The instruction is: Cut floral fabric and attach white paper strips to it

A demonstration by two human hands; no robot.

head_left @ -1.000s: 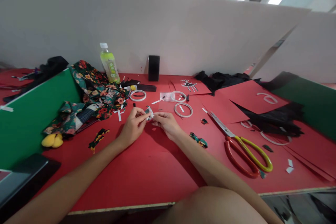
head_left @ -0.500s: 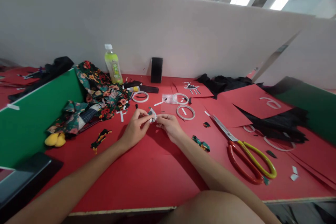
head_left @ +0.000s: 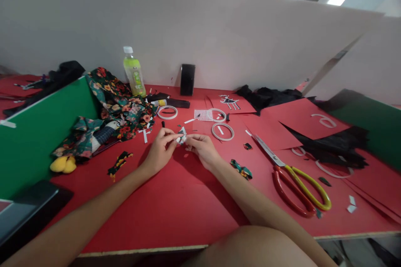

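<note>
Presently, the fingertips of both hands remain closed around one small white-and-green piece (head_left: 181,137), held just above the red tabletop (head_left: 140,217). Thumb and forefinger of the left hand (head_left: 161,150) pinch its left side; the right hand (head_left: 203,150) grips its right edge, fingers curled and drawn together. Change observed is slight: the white parts of the piece show at a somewhat altered angle, while both hands hold their position. Judged from this, the handling is fine adjustment in place, with neither side released. Exact contact points are too small to confirm. Beyond the fingers, a checked sheet (head_left: 203,115) and a white ring (head_left: 233,132) lie to the far right of the piece, unmoved. Patterned fabric scraps rest on either side, one beside the left forearm (head_left: 120,165), one beyond the right forearm (head_left: 241,170). Farther right, the scissors (head_left: 277,160) lie flat and untouched, blades pointing away. At the rear, a bottle (head_left: 134,76) and a dark phone (head_left: 187,80) stand upright near the partition (head_left: 200,33).
</note>
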